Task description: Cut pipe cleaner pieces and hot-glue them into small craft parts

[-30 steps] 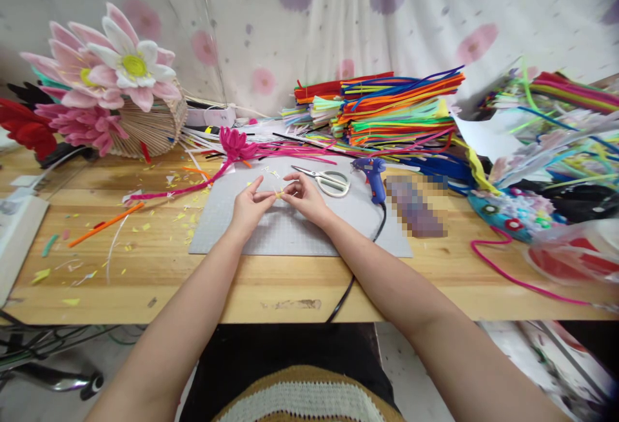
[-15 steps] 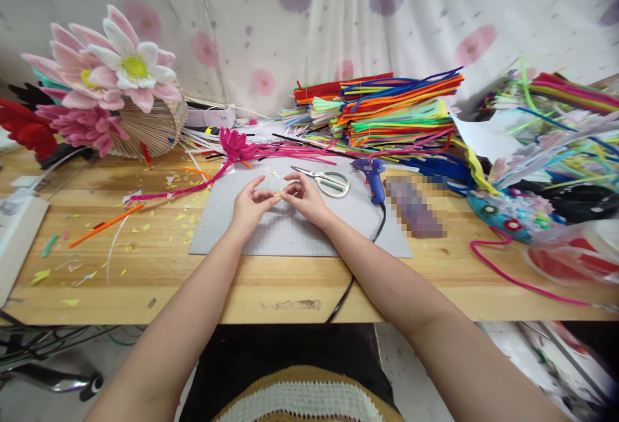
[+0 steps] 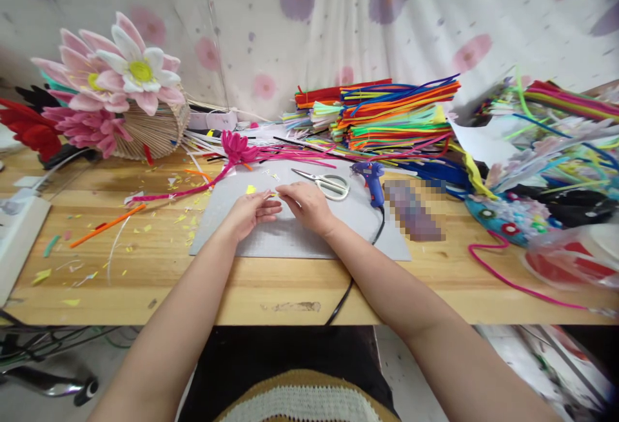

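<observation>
Over the grey cutting mat [image 3: 309, 241], my left hand [image 3: 252, 214] and my right hand [image 3: 308, 205] meet at their fingertips. Pinched between them is a small pale yellowish piece [image 3: 273, 195], too tiny to name. My left hand has thumb and forefinger closed on it, its other fingers loosely stretched. My right hand's thumb and forefinger also close at the piece. A yellow scrap [image 3: 251, 189] shows just behind my left fingers; whether it touches them I cannot tell. Scissors [image 3: 331, 184] with pale handles lie beyond my right hand, and a blue glue gun [image 3: 372, 183] lies to their right.
A magenta pipe-cleaner flower [image 3: 238, 148] lies behind the mat. Bundled pipe cleaners [image 3: 396, 112] are stacked at the back. Fuzzy flowers [image 3: 138, 73] stand at left by an orange stick [image 3: 107, 225]. The glue gun's black cord [image 3: 349, 290] crosses the table's front edge.
My hands have turned and my left palm now faces more inward, with its fingers lower. My right fingers have folded down over the small piece. The yellow scrap has come into view.
</observation>
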`<state>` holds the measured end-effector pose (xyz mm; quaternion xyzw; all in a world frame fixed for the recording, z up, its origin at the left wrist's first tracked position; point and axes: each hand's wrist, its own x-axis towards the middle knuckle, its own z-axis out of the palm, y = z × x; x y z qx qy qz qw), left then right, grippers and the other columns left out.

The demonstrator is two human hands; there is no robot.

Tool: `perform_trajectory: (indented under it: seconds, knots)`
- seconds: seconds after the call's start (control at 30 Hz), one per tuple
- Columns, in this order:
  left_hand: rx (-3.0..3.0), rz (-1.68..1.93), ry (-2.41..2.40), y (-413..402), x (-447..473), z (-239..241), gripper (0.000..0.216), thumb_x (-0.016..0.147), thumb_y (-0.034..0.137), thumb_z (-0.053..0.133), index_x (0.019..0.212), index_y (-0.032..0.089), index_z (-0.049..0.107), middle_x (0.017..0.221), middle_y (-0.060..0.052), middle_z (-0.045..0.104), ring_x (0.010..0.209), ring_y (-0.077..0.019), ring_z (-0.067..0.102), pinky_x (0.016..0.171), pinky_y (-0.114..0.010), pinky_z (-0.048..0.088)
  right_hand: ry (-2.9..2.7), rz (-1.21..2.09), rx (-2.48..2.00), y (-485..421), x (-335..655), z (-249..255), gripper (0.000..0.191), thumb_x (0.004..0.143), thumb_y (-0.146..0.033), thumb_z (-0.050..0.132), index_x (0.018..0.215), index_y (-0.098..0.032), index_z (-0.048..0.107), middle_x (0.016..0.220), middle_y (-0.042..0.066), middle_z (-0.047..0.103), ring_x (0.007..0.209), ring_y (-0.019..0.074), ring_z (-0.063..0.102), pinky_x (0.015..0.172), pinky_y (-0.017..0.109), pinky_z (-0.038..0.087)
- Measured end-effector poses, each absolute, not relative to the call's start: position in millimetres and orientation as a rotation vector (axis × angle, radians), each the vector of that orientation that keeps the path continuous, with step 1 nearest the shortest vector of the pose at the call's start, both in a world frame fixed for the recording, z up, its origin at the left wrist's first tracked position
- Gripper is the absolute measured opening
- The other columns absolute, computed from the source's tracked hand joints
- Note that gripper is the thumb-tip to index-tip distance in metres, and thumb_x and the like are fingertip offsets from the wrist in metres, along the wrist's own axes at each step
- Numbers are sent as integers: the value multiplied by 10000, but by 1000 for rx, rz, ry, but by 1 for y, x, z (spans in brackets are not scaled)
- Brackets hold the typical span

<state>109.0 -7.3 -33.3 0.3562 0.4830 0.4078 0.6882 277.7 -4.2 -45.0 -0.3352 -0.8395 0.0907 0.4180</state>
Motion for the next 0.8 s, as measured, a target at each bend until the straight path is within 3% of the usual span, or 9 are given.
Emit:
perform_trajectory:
  seconds: [0.23, 0.37, 0.53, 0.8]
  knots:
    - [843, 924, 1033, -9, 107, -33, 337, 580, 221, 755, 892, 143, 652, 764, -65, 683, 730, -168, 660, 618, -252, 527, -2128, 332, -826, -6, 278, -44, 269, 858, -200, 408, 1070, -248, 566, 944, 70, 630, 915, 189, 563, 846, 374, 427]
    - [904, 1052, 1136, -9, 111, -35, 443, 576, 206, 751, 988, 116, 613, 724, -67, 680, 691, -178, 661, 624, -287, 529, -1799, 650, -905, -2, 274, -52, 347, 808, -280, 502, 1148, -232, 451, 1059, 80, 582, 890, 162, 575, 727, 315, 479]
    - [1021, 1071, 1211, -10, 115, -37, 579, 566, 232, 757, 1098, 101, 568, 757, -78, 689, 666, -177, 658, 632, -294, 521, -1601, 1083, -951, 6, 268, -64, 462, 694, -373, 633, 1065, -216, 407, 761, -20, 590, 677, 117, 587, 638, 273, 471]
    - [907, 1050, 1146, -11, 116, -35, 563, 618, 198, 725, 1133, 73, 536, 786, -110, 693, 720, -201, 671, 657, -301, 527, -1406, 1116, -978, 8, 263, -65, 437, 615, -268, 669, 973, -217, 424, 664, -64, 580, 584, 95, 561, 607, 257, 447]
